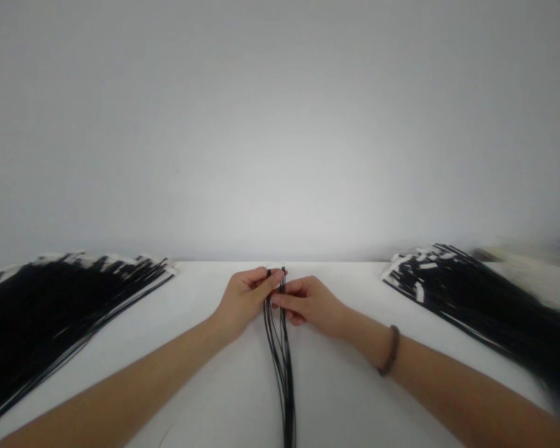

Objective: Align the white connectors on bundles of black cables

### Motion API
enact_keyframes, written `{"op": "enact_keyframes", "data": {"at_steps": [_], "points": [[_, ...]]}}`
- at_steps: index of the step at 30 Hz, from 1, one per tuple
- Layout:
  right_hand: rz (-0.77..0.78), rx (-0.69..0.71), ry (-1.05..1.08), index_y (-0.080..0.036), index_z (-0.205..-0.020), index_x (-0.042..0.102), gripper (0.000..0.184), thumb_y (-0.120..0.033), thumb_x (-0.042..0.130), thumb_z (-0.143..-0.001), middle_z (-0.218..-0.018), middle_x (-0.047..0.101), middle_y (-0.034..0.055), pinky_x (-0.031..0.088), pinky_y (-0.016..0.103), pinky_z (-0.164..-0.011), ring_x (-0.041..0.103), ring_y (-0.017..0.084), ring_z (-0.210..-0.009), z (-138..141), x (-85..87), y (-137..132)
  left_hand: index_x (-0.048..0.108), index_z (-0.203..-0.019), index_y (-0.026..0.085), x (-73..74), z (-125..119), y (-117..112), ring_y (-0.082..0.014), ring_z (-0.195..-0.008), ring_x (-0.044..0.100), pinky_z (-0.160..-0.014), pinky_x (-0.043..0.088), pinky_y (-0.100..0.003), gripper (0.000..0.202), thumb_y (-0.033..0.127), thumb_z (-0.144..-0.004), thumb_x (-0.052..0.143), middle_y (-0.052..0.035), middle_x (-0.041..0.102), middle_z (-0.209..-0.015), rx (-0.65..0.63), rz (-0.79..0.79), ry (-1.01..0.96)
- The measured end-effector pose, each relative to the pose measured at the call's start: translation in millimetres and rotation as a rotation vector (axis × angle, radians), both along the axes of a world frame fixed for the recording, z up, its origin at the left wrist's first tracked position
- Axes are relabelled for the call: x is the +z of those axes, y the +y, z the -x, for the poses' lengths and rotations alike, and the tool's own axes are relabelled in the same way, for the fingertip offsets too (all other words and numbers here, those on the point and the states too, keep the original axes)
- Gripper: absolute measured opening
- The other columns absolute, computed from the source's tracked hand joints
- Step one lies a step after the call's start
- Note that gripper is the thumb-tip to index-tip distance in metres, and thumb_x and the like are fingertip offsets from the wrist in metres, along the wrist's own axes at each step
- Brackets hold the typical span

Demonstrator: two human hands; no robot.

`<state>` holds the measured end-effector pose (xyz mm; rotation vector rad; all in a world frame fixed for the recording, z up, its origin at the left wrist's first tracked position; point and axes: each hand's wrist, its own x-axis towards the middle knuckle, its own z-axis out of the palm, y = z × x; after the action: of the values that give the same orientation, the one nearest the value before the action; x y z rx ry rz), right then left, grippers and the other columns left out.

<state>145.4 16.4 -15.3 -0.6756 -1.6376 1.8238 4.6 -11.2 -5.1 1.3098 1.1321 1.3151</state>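
Several thin black cables (287, 379) run up from the bottom edge of the head view and split into two strands near their upper ends. My left hand (249, 295) is closed, pinching the left strand close to its tip between thumb and fingers. Just to its right, my right hand (310, 302) is closed on the other strand, a little below its end. Both hands nearly touch each other. The cable ends are small and partly covered by my fingers, so their exact shape cannot be made out.
A large pile of black cables with white ends (74, 298) lies on the left of the white table (205, 292). Another such pile (471, 298) lies on the right, with blurred pale material (536, 274) beyond it. A plain pale wall (280, 124) rises behind the table.
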Motion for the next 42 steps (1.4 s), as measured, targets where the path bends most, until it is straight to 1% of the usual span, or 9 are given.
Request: {"op": "enact_keyframes", "data": {"at_steps": [2, 9, 16, 19, 22, 25, 29, 36, 42], "points": [[-0.069, -0.012, -0.027, -0.012, -0.061, 0.054, 0.027, -0.037, 0.059, -0.069, -0.043, 0.044, -0.0047, 0.024, 0.019, -0.037, 0.035, 0.004, -0.036, 1.8, -1.8, -2.2, 0.061, -0.07, 0.012, -0.2, 0.4, 0.7, -0.0099, -0.055, 0.049, -0.051, 0.038, -0.022, 0.024, 0.035, -0.07, 0.059, -0.0004, 0.059, -0.061, -0.016, 0.015, -0.009], [-0.206, -0.127, -0.089, -0.014, -0.051, 0.047, 0.034, -0.039, 0.054, -0.072, -0.041, 0.042, -0.0047, 0.023, 0.02, -0.037, 0.034, 0.004, -0.035, 1.0, 1.1, -7.4, 0.061, -0.071, 0.011, 1.8, 0.3, 0.4, -0.0133, -0.058, 0.055, -0.055, 0.043, -0.025, 0.024, 0.035, -0.073, 0.056, -0.0027, 0.062, -0.062, -0.125, 0.03, -0.028], [-0.171, -0.136, -0.081, -0.014, -0.053, 0.048, 0.032, -0.038, 0.054, -0.072, -0.042, 0.043, -0.0048, 0.024, 0.019, -0.038, 0.035, 0.004, -0.037, 1.5, 0.5, -7.2, 0.062, -0.075, 0.012, 3.0, -1.9, -1.1, -0.014, -0.057, 0.058, -0.055, 0.045, -0.026, 0.024, 0.034, -0.075, 0.054, -0.0038, 0.064, -0.063, -0.158, 0.035, -0.048], [-0.164, -0.131, -0.078, -0.014, -0.055, 0.05, 0.03, -0.038, 0.055, -0.071, -0.043, 0.043, -0.0047, 0.025, 0.019, -0.038, 0.035, 0.004, -0.038, 0.9, 1.3, -7.3, 0.062, -0.073, 0.012, 2.7, -1.6, -1.2, -0.014, -0.056, 0.058, -0.055, 0.045, -0.026, 0.024, 0.034, -0.075, 0.053, -0.0036, 0.063, -0.061, -0.171, 0.033, -0.055], [-0.168, -0.129, -0.076, -0.014, -0.055, 0.049, 0.03, -0.038, 0.056, -0.071, -0.043, 0.043, -0.0046, 0.024, 0.019, -0.038, 0.035, 0.004, -0.038, 0.3, 1.2, -6.8, 0.062, -0.069, 0.011, 2.4, -0.8, -0.8, -0.0127, -0.056, 0.057, -0.055, 0.044, -0.024, 0.024, 0.033, -0.075, 0.054, -0.0033, 0.063, -0.06, -0.158, 0.019, -0.045], [-0.18, -0.131, -0.092, -0.014, -0.054, 0.049, 0.03, -0.038, 0.055, -0.071, -0.043, 0.043, -0.0045, 0.024, 0.019, -0.038, 0.035, 0.004, -0.038, -0.2, 0.9, -6.0, 0.062, -0.071, 0.01, 2.3, -0.7, -0.3, -0.0127, -0.057, 0.057, -0.056, 0.044, -0.024, 0.024, 0.033, -0.075, 0.054, -0.0038, 0.063, -0.062, -0.163, 0.02, -0.039], [-0.201, -0.129, -0.105, -0.014, -0.052, 0.047, 0.032, -0.039, 0.055, -0.071, -0.043, 0.044, -0.0043, 0.025, 0.02, -0.039, 0.035, 0.004, -0.038, -1.0, 1.1, -5.6, 0.063, -0.071, 0.01, 2.2, -1.0, -0.1, -0.0118, -0.059, 0.056, -0.056, 0.044, -0.023, 0.022, 0.031, -0.074, 0.056, -0.0036, 0.063, -0.065, -0.138, 0.002, -0.028], [-0.17, -0.124, -0.108, -0.014, -0.053, 0.048, 0.031, -0.039, 0.056, -0.07, -0.042, 0.043, -0.0049, 0.025, 0.02, -0.039, 0.035, 0.004, -0.038, -0.4, 2.7, -6.3, 0.062, -0.07, 0.011, 1.8, -0.7, -0.9, -0.013, -0.058, 0.057, -0.057, 0.045, -0.025, 0.023, 0.032, -0.075, 0.054, -0.0036, 0.064, -0.063, -0.166, 0.016, -0.037], [-0.191, -0.12, -0.119, -0.014, -0.052, 0.047, 0.033, -0.04, 0.056, -0.07, -0.042, 0.043, -0.0045, 0.025, 0.02, -0.039, 0.035, 0.004, -0.038, -0.1, 3.8, -7.0, 0.062, -0.07, 0.012, 2.2, -0.9, -1.4, -0.0132, -0.059, 0.057, -0.057, 0.044, -0.024, 0.023, 0.033, -0.074, 0.055, -0.0031, 0.064, -0.064, -0.162, 0.01, -0.026]]}}
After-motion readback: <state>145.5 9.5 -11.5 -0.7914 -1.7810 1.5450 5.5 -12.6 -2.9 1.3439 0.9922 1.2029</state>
